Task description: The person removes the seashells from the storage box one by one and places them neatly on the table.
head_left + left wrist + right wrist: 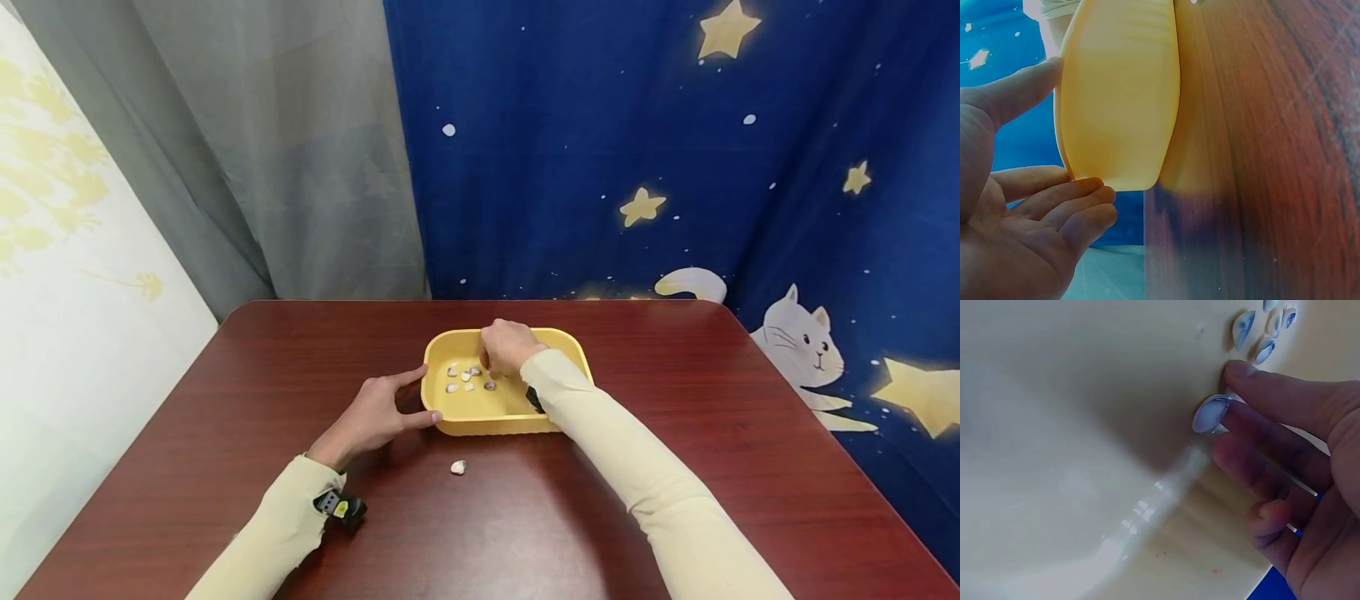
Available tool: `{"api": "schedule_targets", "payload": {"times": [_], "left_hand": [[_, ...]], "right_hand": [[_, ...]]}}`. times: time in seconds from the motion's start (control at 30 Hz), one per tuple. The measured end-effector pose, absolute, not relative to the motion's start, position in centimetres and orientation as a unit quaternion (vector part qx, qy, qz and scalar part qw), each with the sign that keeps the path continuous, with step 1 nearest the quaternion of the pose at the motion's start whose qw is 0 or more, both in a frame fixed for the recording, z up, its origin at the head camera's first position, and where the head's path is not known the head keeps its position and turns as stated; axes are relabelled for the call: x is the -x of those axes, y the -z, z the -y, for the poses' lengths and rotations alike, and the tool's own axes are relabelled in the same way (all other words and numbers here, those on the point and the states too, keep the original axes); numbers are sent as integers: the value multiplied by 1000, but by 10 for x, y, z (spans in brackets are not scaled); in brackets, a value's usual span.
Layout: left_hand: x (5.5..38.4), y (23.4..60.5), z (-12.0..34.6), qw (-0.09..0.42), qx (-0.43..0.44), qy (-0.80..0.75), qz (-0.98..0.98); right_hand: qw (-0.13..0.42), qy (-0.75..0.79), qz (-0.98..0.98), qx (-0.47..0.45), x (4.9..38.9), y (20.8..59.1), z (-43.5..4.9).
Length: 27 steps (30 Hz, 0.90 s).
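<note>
On the table sits a yellow plastic tub (495, 427) with several small white-and-purple seashells inside. My left hand (378, 412) holds the tub's left end, thumb by the near corner and fingers along the end. In the left wrist view its fingers (1088, 215) bend against the outside of the end wall. My right hand (506, 346) reaches down into the tub's far side. In the right wrist view its index and middle fingertips meet a seashell (1211, 414), with the thumb (1285, 394) a little apart from it. A cluster of shells (1244, 330) lies nearby on the tub floor.
One loose seashell (458, 467) lies on the brown wooden table (300, 358), on the near side of the tub. Behind the table hang a grey curtain (322, 150) and a blue curtain (540, 167) printed with stars and a cat.
</note>
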<state>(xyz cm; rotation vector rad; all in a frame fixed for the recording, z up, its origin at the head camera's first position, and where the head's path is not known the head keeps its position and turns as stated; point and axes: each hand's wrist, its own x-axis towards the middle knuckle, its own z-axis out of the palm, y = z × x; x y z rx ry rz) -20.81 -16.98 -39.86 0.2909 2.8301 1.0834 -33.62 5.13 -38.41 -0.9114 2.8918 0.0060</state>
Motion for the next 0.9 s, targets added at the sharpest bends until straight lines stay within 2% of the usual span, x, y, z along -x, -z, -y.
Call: {"api": "schedule_targets", "payload": {"times": [0.53,0.9], "left_hand": [[208,400,171,50,-95,-356,-928],[209,400,172,56,-85,-355,-929]], "right_hand": [[96,46,-942,318,334,369,-58],[92,83,-923,363,327,345,-71]]}}
